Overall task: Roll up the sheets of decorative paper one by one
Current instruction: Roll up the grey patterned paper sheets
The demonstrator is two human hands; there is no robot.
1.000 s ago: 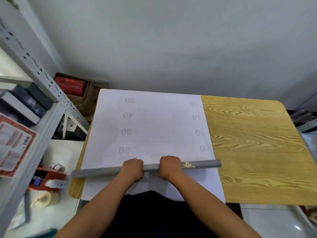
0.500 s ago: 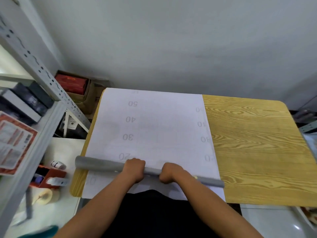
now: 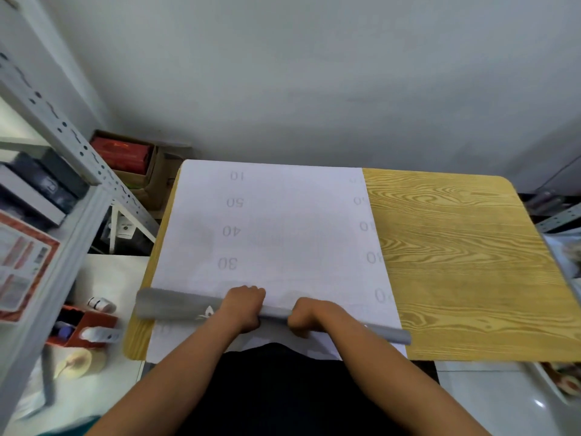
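I see the wooden worktop [image 3: 456, 262] with the white backing side of the decorative sheet [image 3: 283, 234] spread flat over its left half, printed numbers facing up. Most of the sheet is not yet rolled, so I judge the job early for this piece. Across its near end lies the grey roll [image 3: 176, 305], and it sits skewed — its left end farther from me and visibly fatter than the thin right end near the sheet's right edge. That is my main worry: if I keep winding on this slant, I expect the paper to telescope into a cone and the edges to drift out of line. The left end already overhangs the worktop's left edge, so uneven pressure could crease it there. My left hand [image 3: 243, 309] and right hand [image 3: 303, 316] are both clenched around the roll near its middle, close together — with the ends unsupported, they may loosen.
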